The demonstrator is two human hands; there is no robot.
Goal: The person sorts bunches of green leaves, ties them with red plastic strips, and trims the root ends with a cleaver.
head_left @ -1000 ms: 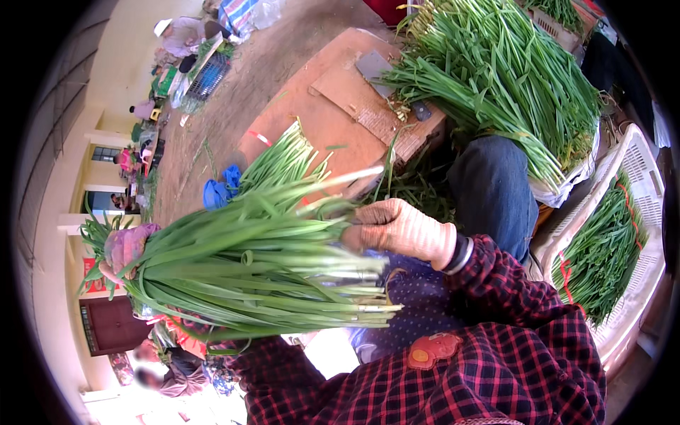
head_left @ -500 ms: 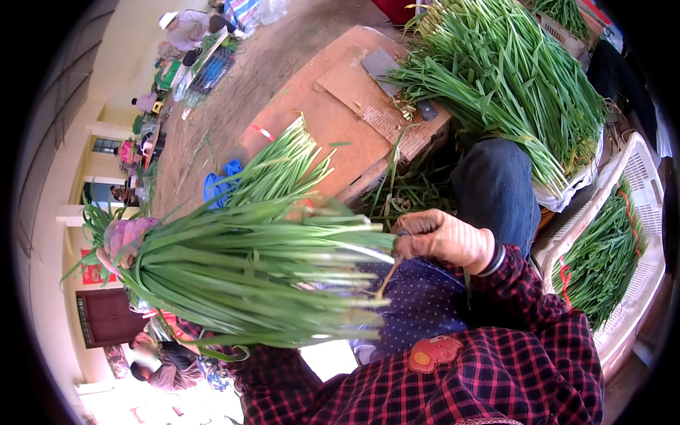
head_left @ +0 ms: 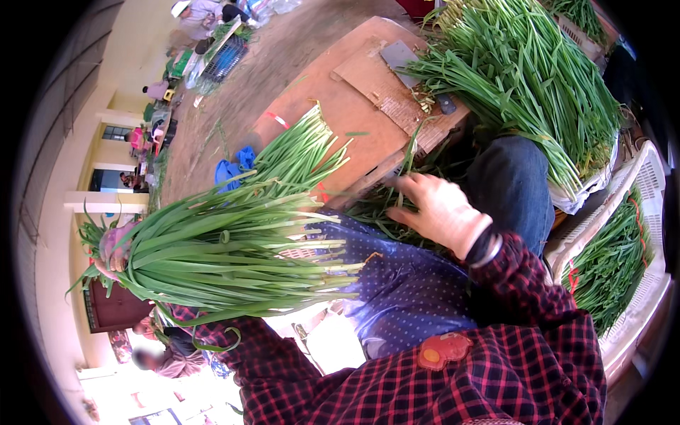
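- At the left of the view, a bunch of flat-leaved chives (head_left: pixel 234 244) is held up sideways by its leafy end, pale stem ends pointed right.
- Leaves are gripped by the left hand (head_left: pixel 115 248), fingers curled round them; a purplish glove seems to be worn.
- Nothing is seen to be held by the right hand (head_left: pixel 443 212); thumb and fingers are spread, fingertips motion-blurred, just right of the stem ends and apart from them.
- Below the stem ends, a blue polka-dot apron (head_left: pixel 418 294) is worn over the lap.
- A second chive bunch (head_left: pixel 312 149) is laid on the brown board (head_left: pixel 312 88), its lower part hidden behind the held bunch; a blue crumpled bundle (head_left: pixel 230 170) is seen just left of it.
- On the board, a cardboard sheet (head_left: pixel 368 81) and a cleaver (head_left: pixel 399 59) are placed, the cleaver partly covered by leaf tips.
- At upper right, a large chive heap (head_left: pixel 528 85) is piled.
- At far right, red-tied greens (head_left: pixel 605 265) are packed in a white plastic crate (head_left: pixel 653 177).
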